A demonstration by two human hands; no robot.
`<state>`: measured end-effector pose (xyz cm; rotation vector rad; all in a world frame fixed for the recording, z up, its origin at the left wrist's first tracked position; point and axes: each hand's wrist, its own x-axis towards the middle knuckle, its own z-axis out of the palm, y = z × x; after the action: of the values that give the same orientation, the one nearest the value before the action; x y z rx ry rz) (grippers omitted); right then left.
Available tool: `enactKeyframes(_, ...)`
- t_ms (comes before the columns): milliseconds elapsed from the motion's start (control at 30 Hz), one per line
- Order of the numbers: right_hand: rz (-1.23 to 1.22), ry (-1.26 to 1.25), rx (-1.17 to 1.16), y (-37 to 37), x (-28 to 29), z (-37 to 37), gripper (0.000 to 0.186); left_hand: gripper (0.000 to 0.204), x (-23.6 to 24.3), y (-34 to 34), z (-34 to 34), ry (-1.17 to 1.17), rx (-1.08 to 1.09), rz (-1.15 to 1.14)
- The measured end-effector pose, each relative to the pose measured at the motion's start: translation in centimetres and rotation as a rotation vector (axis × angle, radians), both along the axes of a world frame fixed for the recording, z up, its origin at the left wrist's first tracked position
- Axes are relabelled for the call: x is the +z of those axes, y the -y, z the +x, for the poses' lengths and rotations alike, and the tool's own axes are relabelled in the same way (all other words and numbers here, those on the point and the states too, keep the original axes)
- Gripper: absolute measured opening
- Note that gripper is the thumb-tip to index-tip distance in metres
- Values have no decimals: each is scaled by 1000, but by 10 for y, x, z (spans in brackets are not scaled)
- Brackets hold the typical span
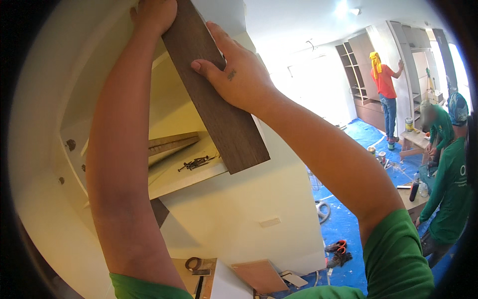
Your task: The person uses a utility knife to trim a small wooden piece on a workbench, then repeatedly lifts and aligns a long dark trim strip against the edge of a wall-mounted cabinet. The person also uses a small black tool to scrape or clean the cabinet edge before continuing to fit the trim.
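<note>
A dark wood-grain board (216,114) runs diagonally from the top of the view down to the middle. My left hand (154,15) grips its upper part at the top edge of the picture, its fingertips partly out of sight. My right hand (234,74) holds the board farther down, thumb across its face and fingers at its right edge. Behind the board is a pale ledge (186,177) in a recess, bearing a pile of dark screws or nails (195,163) and a wooden strip (172,142). The white wall (37,124) at left has small holes.
A co-worker in red (386,82) stands raised beside cabinets (363,74); others in green (445,184) are by workbenches (413,139) at right. A blue floor sheet (338,209) carries cans, shoes (341,254) and a hose. A loose panel (256,274) and cabinet top (181,264) lie below.
</note>
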<state>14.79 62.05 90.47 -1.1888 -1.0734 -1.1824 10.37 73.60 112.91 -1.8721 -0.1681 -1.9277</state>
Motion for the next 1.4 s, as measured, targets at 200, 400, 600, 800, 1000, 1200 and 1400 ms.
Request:
enactKeyframes(200,27,38,16,-14,-1,3,66,52,35,-33,-6,34,-214,204)
enactKeyframes(400,-5,-24,-44,-8,-1,7,63,49,16,-15,0,25,-377,162)
enactKeyframes(600,-35,-45,-17,-10,-2,-4,61,52,50,-66,-7,-251,-661,267)
enactKeyframes(800,19,-13,-52,-10,-1,4,62,56,27,-34,-4,-284,-762,254)
enactKeyframes(1000,30,11,-43,-12,-2,5,62,64,10,-18,-11,-195,-692,67)
enactKeyframes(1200,11,-5,-19,-8,-2,0,62,62,14,-15,-12,-211,-768,32)
enactKeyframes(1400,45,30,-26,-14,-2,5,62,57,23,-25,-7,-264,-827,37)
